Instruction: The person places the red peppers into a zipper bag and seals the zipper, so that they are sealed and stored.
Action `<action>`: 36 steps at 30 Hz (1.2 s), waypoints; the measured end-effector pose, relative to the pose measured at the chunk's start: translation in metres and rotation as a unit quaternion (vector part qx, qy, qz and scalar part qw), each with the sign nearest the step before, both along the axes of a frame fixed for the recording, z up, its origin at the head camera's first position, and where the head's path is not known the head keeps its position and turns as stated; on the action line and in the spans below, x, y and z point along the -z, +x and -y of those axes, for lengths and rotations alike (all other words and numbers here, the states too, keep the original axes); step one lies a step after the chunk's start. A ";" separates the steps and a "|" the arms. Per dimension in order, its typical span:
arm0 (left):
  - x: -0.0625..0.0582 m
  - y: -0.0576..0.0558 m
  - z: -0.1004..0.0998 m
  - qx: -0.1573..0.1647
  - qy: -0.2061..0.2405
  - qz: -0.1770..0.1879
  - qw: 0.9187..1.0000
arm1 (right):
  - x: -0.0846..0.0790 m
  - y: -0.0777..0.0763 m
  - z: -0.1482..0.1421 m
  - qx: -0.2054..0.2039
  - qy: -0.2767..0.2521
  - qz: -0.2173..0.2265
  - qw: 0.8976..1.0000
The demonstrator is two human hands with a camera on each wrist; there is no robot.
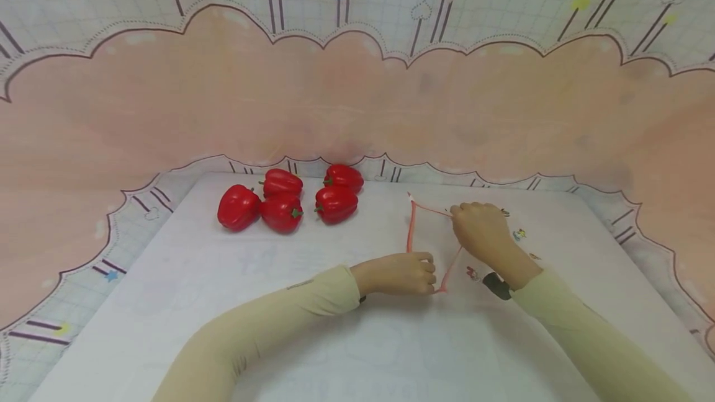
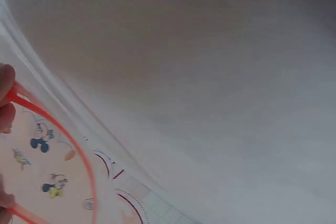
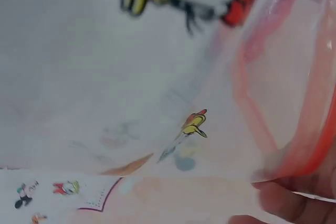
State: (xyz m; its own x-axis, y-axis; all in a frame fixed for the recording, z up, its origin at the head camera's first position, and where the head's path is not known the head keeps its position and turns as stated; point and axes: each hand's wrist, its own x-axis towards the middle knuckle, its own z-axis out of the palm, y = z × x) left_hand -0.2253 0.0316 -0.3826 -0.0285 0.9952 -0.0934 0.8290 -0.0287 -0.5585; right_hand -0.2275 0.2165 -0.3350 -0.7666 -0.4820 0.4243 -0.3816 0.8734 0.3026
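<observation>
The bag (image 1: 441, 247), a clear plastic zip bag with a red seal strip and small cartoon prints, lies on the white tabletop (image 1: 313, 340) right of centre, its mouth pulled open between both hands. The left hand (image 1: 402, 273) pinches the red rim at the near corner, fingers curled on it; the right hand (image 1: 483, 230) pinches the rim at the far side. The film looks thin, limp and slick, very light, likely to sag or fold unless held at the stiffer red strip, which seems the best place to take it.

Five red peppers (image 1: 287, 200) sit clustered well apart, toward the far left of the tabletop; they look glossy and firm.

The left wrist view shows only fingertips (image 2: 6, 100) on the strip and blurred film. The right wrist view is blurred too, the bag pressed close, one fingertip (image 3: 283, 203) at the edge. The bag's closed end is hard to trace against the white tabletop.
</observation>
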 end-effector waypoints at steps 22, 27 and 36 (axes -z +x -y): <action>-0.004 -0.051 0.003 -0.160 0.032 0.100 0.982 | -0.004 0.013 -0.013 -0.114 -0.087 -0.150 0.978; -0.001 -0.051 0.004 -0.160 0.037 0.120 0.979 | -0.003 0.012 -0.019 -0.058 -0.096 -0.152 0.982; 0.002 -0.053 0.006 -0.181 0.035 0.144 0.972 | 0.002 0.016 -0.022 -0.030 -0.069 -0.077 0.994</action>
State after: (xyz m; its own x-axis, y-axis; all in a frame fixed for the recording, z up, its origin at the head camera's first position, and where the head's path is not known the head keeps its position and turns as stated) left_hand -0.2780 0.0253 -0.3848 -0.3609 0.9290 -0.0819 0.9002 0.3240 -0.2909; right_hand -0.2117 0.2384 -0.3372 -0.6591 -0.4545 0.5992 -0.3939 0.8873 0.2397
